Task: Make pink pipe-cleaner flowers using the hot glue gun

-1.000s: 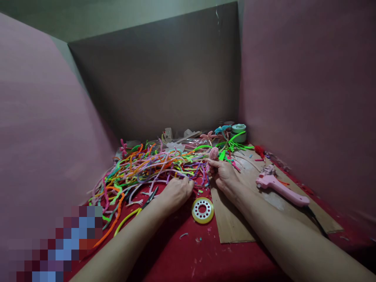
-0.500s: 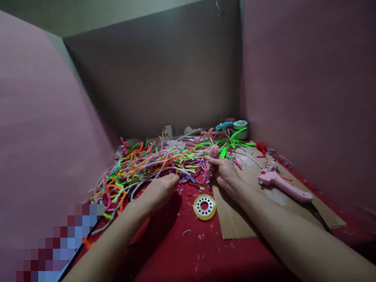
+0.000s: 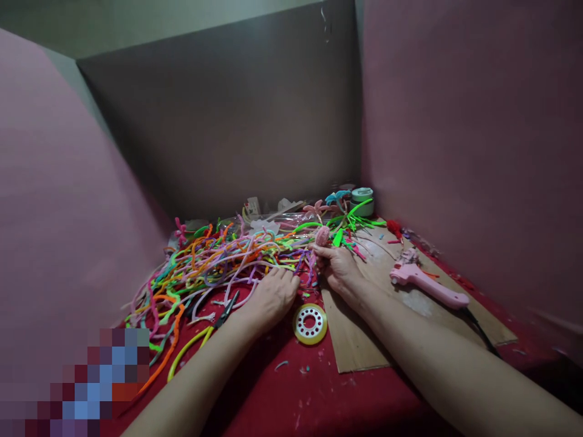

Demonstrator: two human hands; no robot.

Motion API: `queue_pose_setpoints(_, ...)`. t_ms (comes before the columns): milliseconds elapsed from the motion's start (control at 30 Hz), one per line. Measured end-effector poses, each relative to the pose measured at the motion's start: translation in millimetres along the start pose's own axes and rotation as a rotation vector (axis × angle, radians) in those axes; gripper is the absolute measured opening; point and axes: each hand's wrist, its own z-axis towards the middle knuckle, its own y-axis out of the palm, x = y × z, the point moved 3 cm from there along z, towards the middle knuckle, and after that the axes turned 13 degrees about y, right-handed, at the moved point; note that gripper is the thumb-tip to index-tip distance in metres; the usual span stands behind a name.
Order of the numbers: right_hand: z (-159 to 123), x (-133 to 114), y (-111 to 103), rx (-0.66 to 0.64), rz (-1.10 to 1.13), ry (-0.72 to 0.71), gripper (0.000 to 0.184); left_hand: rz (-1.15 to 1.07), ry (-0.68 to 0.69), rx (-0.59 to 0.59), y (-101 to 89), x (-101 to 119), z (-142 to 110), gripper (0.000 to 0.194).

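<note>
My right hand [image 3: 339,267] pinches a small pink fuzzy bud [image 3: 322,235], which looks wound from pipe cleaner, upright above the thumb and index finger. Close by on the left, my left hand [image 3: 276,297] is closed with its knuckles up, at the front edge of a tangled heap of coloured pipe cleaners [image 3: 228,255]. Its fingertips are turned away, so whatever they hold is hidden. Yellow-handled pliers or scissors [image 3: 225,312] lie partly behind my left forearm. A yellow tape roll [image 3: 310,324] with a white perforated core lies flat below my hands.
At right, a pink glue gun [image 3: 428,285] with a black cord lies on a brown board [image 3: 364,343]. Behind are pipe-cleaner flowers [image 3: 315,209], green stems [image 3: 359,218] and a mint-green jar [image 3: 362,200]. Scraps dot the red cloth [image 3: 273,400]. Pink panels flank both sides.
My left hand drew away left and toward me, then came back beside my right hand, uncovering the yellow-handled tool. My right hand keeps the pink bud nearly still. The view has shifted slightly.
</note>
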Motion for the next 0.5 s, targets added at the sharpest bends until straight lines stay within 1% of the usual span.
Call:
queue_pose_setpoints(67,2,1,-1,0.004,0.042,0.042,0.015,-0.023,-0.020,-0.028,-7.2,-7,-11,0.018)
queue_pose_setpoints(133,2,2,-1,0.004,0.083,0.078,0.015,-0.124,-0.102,0.001,-13.5,-18,-22,0.020)
queue_pose_setpoints(267,-4,-1,2,-0.017,0.160,0.136,0.014,-0.409,-0.255,0.165,-18.7,-34,-36,0.018)
queue_pose_setpoints(333,-7,-3,4,-0.032,0.195,0.157,0.014,-0.535,-0.302,0.233,-19.4,-34,-36,0.016)
queue_pose_setpoints(400,-11,-5,7,-0.047,0.223,0.165,0.014,-0.620,-0.314,0.269,-20.2,-28,-32,0.014)
queue_pose_setpoints(500,-14,-7,9,-0.067,0.243,0.151,0.015,-0.608,-0.313,0.297,-20.7,-15,-24,0.014)
